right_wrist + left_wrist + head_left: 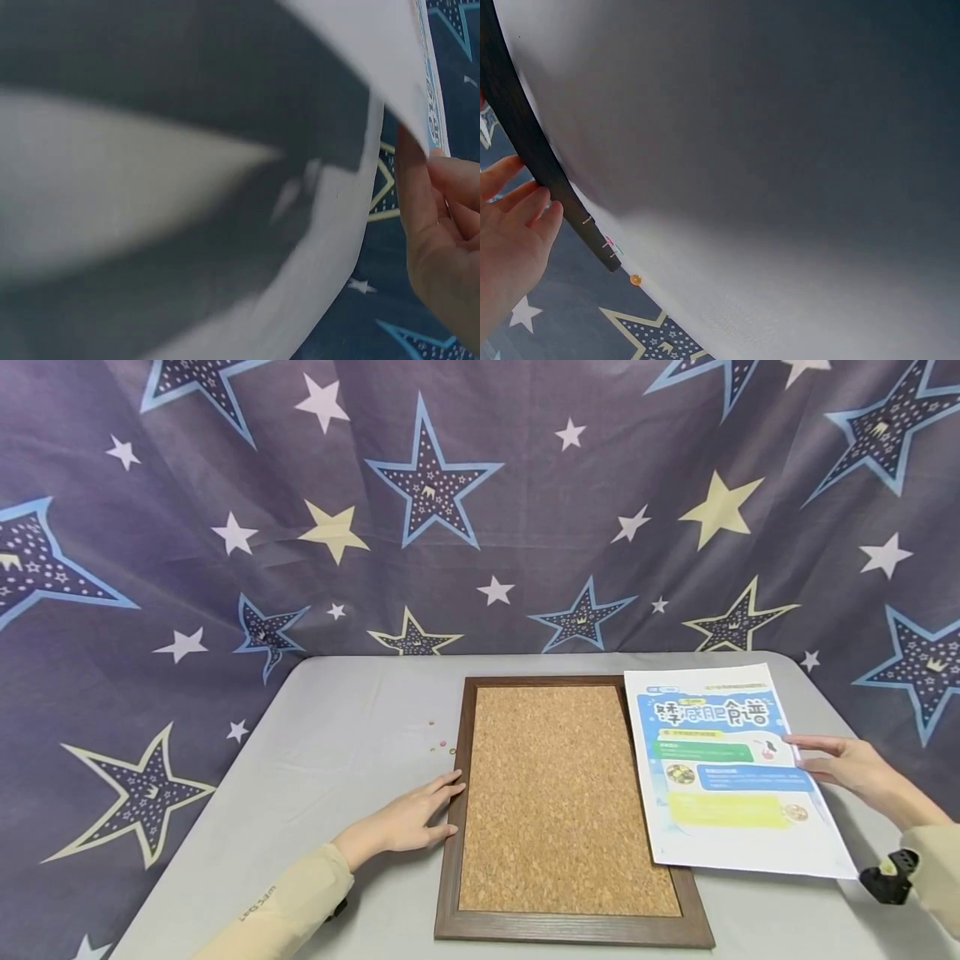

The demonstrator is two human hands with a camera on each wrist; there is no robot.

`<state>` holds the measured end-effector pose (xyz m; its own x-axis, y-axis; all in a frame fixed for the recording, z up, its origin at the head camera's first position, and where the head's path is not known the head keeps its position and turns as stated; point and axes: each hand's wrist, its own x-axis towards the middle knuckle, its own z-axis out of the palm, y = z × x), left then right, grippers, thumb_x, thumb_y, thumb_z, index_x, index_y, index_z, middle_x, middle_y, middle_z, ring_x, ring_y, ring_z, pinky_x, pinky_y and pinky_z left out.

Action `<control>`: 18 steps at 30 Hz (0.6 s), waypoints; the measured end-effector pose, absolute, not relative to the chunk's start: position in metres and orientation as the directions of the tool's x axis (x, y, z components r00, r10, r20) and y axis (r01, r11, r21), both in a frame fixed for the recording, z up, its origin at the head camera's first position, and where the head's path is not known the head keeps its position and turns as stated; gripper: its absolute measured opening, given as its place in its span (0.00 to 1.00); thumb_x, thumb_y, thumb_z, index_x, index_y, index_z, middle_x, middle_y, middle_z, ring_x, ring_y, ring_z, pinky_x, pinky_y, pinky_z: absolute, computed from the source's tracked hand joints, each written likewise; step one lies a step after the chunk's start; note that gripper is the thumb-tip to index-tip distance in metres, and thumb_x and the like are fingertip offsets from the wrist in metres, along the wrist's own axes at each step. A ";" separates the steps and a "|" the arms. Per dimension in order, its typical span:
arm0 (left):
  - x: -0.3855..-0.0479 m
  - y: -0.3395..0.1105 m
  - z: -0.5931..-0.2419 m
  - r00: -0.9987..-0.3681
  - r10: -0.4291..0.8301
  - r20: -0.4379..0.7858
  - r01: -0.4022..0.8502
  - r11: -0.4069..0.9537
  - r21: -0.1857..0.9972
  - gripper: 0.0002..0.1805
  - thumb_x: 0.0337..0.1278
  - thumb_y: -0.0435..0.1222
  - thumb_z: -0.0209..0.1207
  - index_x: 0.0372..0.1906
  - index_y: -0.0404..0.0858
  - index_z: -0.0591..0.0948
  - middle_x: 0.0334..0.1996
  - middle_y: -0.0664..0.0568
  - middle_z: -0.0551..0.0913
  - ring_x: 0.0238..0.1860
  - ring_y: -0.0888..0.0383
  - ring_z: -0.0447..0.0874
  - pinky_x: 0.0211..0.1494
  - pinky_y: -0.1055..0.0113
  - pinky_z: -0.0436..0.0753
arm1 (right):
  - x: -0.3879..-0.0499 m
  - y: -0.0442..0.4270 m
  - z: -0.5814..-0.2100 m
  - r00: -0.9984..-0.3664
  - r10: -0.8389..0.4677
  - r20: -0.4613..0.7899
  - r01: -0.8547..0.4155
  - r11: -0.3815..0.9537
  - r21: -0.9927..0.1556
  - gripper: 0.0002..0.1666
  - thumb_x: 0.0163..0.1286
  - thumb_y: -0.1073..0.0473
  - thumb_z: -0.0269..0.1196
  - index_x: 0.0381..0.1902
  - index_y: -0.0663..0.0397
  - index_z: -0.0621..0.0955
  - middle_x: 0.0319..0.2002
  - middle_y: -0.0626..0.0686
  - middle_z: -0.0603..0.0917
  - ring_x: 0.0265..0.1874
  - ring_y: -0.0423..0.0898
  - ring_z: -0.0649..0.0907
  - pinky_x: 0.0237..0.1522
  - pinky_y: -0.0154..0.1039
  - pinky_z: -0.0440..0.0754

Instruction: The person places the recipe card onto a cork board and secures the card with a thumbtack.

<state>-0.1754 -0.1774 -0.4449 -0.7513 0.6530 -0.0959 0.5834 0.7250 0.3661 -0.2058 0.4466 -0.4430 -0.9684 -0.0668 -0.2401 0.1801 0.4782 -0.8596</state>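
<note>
A cork board point(562, 802) with a dark brown wooden frame lies flat on the table. My left hand point(405, 818) is at its left edge, fingers extended and fingertips touching the frame point(551, 161). A printed poster point(720, 843), with blue, green and yellow blocks and large Chinese characters, covers part of the board's right side. My right hand point(862, 768) pinches the poster's right edge between thumb and fingers. In the right wrist view the sheet point(375, 45) is raised off the table at the right hand point(442, 232).
Several small coloured push pins point(442, 743) lie on the grey table point(315, 752) left of the board. A purple star-patterned cloth point(480, 585) hangs behind the table and at its sides.
</note>
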 end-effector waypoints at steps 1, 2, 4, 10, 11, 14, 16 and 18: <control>-0.175 -0.178 -0.445 -0.752 0.653 -0.096 0.583 0.725 0.367 0.33 0.57 0.47 0.51 0.64 0.36 0.60 0.67 0.47 0.50 0.64 0.48 0.55 0.62 0.54 0.60 | -0.207 0.445 -0.445 -0.971 -0.079 -0.224 0.159 0.483 -0.861 0.25 0.54 0.59 0.63 0.52 0.47 0.77 0.42 0.48 0.79 0.32 0.31 0.79 0.35 0.31 0.79; -0.175 -0.178 -0.445 -0.751 0.653 -0.095 0.583 0.724 0.368 0.33 0.57 0.47 0.51 0.64 0.36 0.60 0.67 0.47 0.50 0.64 0.48 0.55 0.62 0.54 0.60 | -0.209 0.444 -0.447 -0.973 -0.079 -0.217 0.153 0.484 -0.862 0.27 0.54 0.58 0.64 0.54 0.53 0.75 0.43 0.50 0.79 0.32 0.31 0.80 0.35 0.32 0.79; -0.175 -0.178 -0.445 -0.752 0.653 -0.095 0.582 0.724 0.371 0.33 0.57 0.47 0.51 0.64 0.36 0.60 0.67 0.47 0.50 0.64 0.48 0.55 0.62 0.54 0.60 | -0.212 0.443 -0.453 -0.975 -0.079 -0.209 0.148 0.473 -0.868 0.31 0.52 0.56 0.65 0.56 0.57 0.73 0.43 0.46 0.78 0.33 0.32 0.80 0.36 0.32 0.79; -0.175 -0.178 -0.445 -0.753 0.652 -0.092 0.582 0.725 0.368 0.33 0.57 0.48 0.51 0.64 0.36 0.60 0.67 0.47 0.50 0.64 0.48 0.55 0.62 0.54 0.60 | -0.215 0.428 -0.459 -0.978 -0.102 -0.184 0.123 0.432 -0.894 0.35 0.51 0.47 0.65 0.57 0.51 0.72 0.38 0.35 0.77 0.35 0.33 0.81 0.38 0.32 0.79; -0.176 -0.178 -0.445 -0.753 0.651 -0.091 0.582 0.725 0.367 0.33 0.57 0.48 0.51 0.64 0.36 0.60 0.67 0.47 0.50 0.64 0.48 0.55 0.62 0.54 0.60 | -0.215 0.423 -0.458 -0.977 -0.106 -0.186 0.125 0.421 -0.898 0.34 0.50 0.45 0.66 0.55 0.46 0.74 0.37 0.34 0.77 0.34 0.33 0.81 0.37 0.32 0.79; -0.175 -0.178 -0.445 -0.753 0.652 -0.089 0.584 0.724 0.366 0.33 0.57 0.48 0.51 0.64 0.36 0.60 0.67 0.47 0.51 0.64 0.48 0.55 0.62 0.54 0.60 | -0.210 0.401 -0.444 -0.973 -0.131 -0.190 0.116 0.433 -0.894 0.31 0.56 0.53 0.62 0.58 0.53 0.70 0.45 0.49 0.79 0.35 0.33 0.80 0.39 0.32 0.79; -0.175 -0.177 -0.445 -0.753 0.652 -0.089 0.584 0.724 0.366 0.33 0.57 0.48 0.51 0.64 0.36 0.60 0.67 0.47 0.51 0.64 0.48 0.55 0.62 0.54 0.60 | -0.206 0.388 -0.434 -0.971 -0.160 -0.180 0.097 0.426 -0.900 0.29 0.59 0.59 0.60 0.59 0.59 0.69 0.49 0.58 0.76 0.35 0.34 0.81 0.39 0.33 0.79; -0.175 -0.177 -0.444 -0.753 0.652 -0.090 0.583 0.724 0.369 0.33 0.57 0.47 0.51 0.64 0.36 0.60 0.67 0.47 0.51 0.64 0.48 0.55 0.62 0.54 0.60 | -0.204 0.379 -0.431 -0.971 -0.179 -0.155 0.071 0.404 -0.912 0.28 0.60 0.62 0.59 0.58 0.64 0.69 0.49 0.60 0.75 0.34 0.34 0.81 0.39 0.33 0.79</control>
<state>-0.1751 -0.1771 -0.4442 -0.7529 0.6520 -0.0903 0.5828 0.7241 0.3688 -0.2044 0.3791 -0.4310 -0.9715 -0.1791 -0.1553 0.0713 0.4040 -0.9120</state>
